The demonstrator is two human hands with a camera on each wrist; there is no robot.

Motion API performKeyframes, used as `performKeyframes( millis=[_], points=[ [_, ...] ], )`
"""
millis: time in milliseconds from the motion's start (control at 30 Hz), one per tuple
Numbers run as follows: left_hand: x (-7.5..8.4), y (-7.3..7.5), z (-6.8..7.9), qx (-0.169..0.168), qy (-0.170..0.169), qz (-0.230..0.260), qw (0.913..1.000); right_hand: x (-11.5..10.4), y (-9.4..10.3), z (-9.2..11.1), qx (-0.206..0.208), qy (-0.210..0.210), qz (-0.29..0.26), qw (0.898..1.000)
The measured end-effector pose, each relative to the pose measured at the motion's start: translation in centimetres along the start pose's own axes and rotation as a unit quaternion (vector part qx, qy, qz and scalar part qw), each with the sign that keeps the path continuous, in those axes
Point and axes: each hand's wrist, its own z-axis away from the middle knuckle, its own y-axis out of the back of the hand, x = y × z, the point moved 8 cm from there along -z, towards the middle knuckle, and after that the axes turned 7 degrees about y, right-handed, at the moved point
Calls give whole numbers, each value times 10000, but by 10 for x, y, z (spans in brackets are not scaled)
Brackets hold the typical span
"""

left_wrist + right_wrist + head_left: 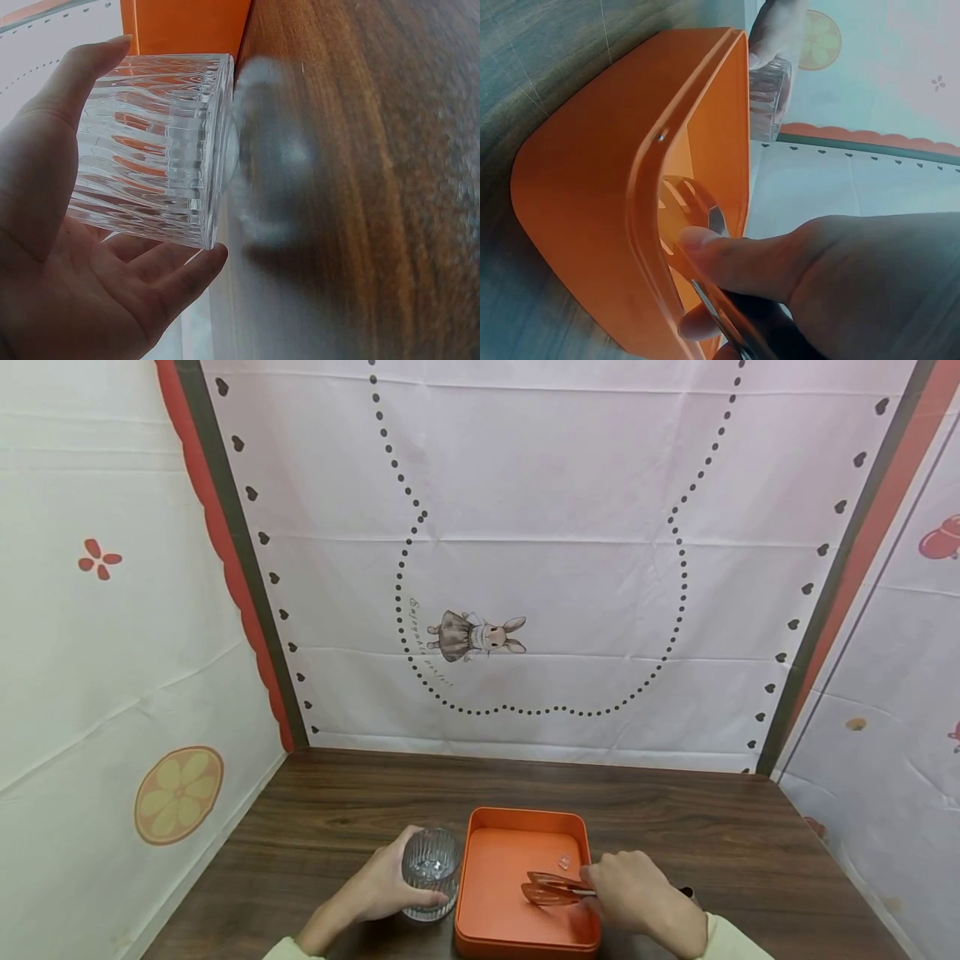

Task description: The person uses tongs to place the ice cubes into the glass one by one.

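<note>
My left hand [386, 881] grips a clear ribbed glass [431, 889] beside the orange box, thumb on one side and fingers on the other. Small clear pieces show inside the glass. In the left wrist view the glass [161, 150] has its base at the wooden tabletop. My right hand [633, 893] holds tongs [551, 893] with orange slotted heads, which reach over the box's right wall. Those tong heads [690, 195] dip inside the box in the right wrist view. A small clear chunk [564, 862] lies on the box floor, just beyond the tong heads.
The orange rectangular box [495, 852] stands on the dark wooden table [352, 785], between both hands. Behind the table hangs a white printed cloth [555, 593] with a rabbit figure. Similar cloths [90, 652] border the left and right sides.
</note>
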Motion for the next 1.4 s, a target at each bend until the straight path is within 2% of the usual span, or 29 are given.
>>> performKeyframes(
  millis=[167,533,733,1067,1267,1400],
  points=[
    [-1,-1,1,-31,-1,71,10000,-2,1,0,61,61,130,9999],
    [0,2,-1,21,-89,37,10000,0,0,-1,-116,-26,233,9997],
    [0,2,-1,-8,-65,52,10000,1,1,0,3,10,194,9998],
    [0,1,-1,-79,1,98,9999,3,10,-1,601,162,324,9975],
    [0,0,-1,-48,-10,79,10000,4,16,-3,802,86,166,9966],
    [0,0,0,-34,-33,85,10000,3,22,-3,1022,83,243,9944]
  ],
)
